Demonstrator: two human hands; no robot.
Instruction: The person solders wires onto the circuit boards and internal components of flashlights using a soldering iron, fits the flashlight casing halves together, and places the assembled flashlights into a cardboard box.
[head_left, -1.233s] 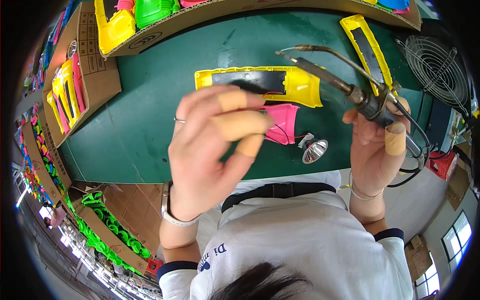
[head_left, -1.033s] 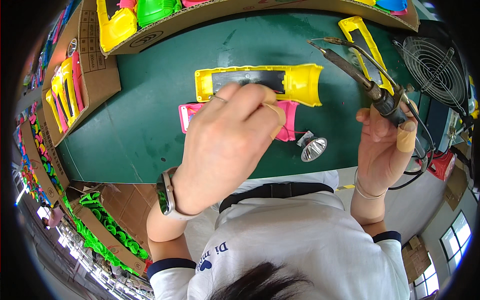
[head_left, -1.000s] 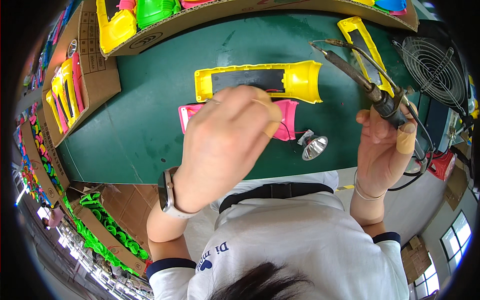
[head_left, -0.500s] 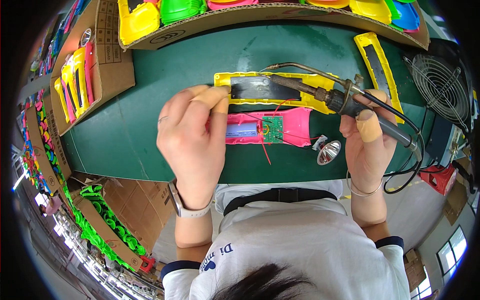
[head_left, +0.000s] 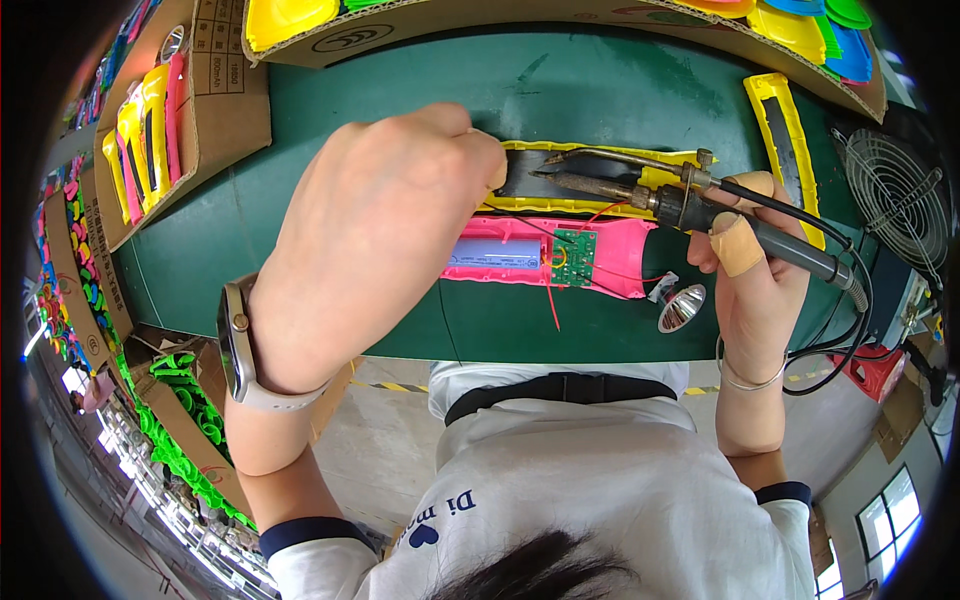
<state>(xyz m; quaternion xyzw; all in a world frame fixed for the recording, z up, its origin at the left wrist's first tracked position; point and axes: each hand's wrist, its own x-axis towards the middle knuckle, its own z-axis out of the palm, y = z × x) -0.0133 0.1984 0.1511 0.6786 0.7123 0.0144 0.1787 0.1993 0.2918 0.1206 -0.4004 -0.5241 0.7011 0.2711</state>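
My right hand [head_left: 755,275] grips a soldering iron [head_left: 673,205] with a thin feed tube along its top. The iron's tip hovers over or touches the black panel in a yellow plastic casing half [head_left: 655,177]. At that casing's left end is my left hand [head_left: 375,225], fingers curled closed; whatever they pinch is hidden. Nearer me lies a pink casing half [head_left: 628,245] holding a blue-violet battery [head_left: 500,254] and a green circuit board [head_left: 576,258]. Red and black wires run from the board, some toward a small silver reflector lamp [head_left: 682,310].
Another yellow casing half [head_left: 787,160] lies at the right, beside a fan with a wire guard [head_left: 895,190]. Cardboard boxes of coloured casings stand along the far edge [head_left: 450,30] and at the left [head_left: 235,105]. Black cables [head_left: 850,345] loop by my right wrist.
My left hand has risen and turned over, now covering the yellow casing's left end. The casings, lamp and iron appear slightly further right in the view. My right hand keeps its grip.
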